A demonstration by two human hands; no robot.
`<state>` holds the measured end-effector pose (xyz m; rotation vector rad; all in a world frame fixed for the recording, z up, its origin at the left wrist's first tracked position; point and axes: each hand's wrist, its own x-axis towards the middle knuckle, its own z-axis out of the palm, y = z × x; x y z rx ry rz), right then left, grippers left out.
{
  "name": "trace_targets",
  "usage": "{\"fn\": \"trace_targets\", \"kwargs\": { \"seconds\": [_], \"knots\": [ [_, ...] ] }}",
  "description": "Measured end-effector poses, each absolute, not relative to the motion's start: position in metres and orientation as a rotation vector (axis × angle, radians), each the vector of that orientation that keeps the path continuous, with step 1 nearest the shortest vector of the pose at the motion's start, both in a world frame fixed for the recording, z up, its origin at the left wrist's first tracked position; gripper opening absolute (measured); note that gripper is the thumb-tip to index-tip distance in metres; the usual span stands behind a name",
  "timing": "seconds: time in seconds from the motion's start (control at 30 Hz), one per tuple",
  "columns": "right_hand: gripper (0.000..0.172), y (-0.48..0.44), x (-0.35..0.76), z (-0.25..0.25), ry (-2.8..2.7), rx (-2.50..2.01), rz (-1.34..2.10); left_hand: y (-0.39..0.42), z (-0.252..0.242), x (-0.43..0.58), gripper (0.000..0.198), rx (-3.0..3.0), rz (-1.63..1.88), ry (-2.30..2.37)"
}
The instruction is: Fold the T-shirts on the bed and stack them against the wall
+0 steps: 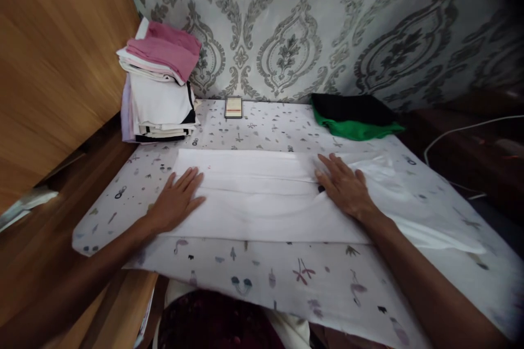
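A white garment (254, 210), folded into a long strip, lies across the patterned cloth in front of me. Its right end spreads out loose and wrinkled. My left hand (176, 199) rests flat near the garment's left end, fingers apart. Toward the right side, my right hand (344, 185) lies palm down on the fabric with its fingers stretched out. A small dark spot shows beside the right thumb; what it is I cannot tell. Neither hand grips anything that I can see.
A tall stack of folded clothes (161, 98) stands at the back left, pink on top. Black and green folded clothes (354, 114) lie at the back right. A small framed card (233, 107) sits by the wall. A white cable (462, 126) runs at the right.
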<state>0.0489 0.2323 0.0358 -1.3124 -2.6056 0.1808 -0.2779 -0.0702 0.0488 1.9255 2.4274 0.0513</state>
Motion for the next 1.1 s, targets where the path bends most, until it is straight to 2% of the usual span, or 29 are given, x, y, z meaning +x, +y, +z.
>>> {"fn": "trace_targets", "kwargs": {
  "seconds": [0.33,0.43,0.6,0.93,1.1],
  "knots": [
    [0.054,0.224,0.052,0.044,-2.509,-1.187,0.176,-0.084,0.058,-0.278,0.057,1.862,0.065,2.626],
    [0.051,0.197,0.029,0.047,-2.589,-1.034,0.172,-0.072,0.059,-0.249,0.057,2.073,0.117,2.501],
    [0.050,0.124,-0.034,0.046,-2.840,-0.645,0.202,-0.054,0.048,-0.214,0.069,2.274,0.144,2.210],
    [0.050,0.039,-0.115,0.050,-2.907,-0.287,0.374,-0.089,0.035,-0.287,0.064,2.044,0.141,2.490],
    [0.054,0.044,-0.142,0.055,-2.893,-0.295,0.427,-0.062,0.045,-0.304,0.064,1.996,0.207,2.538]
  ]
}}
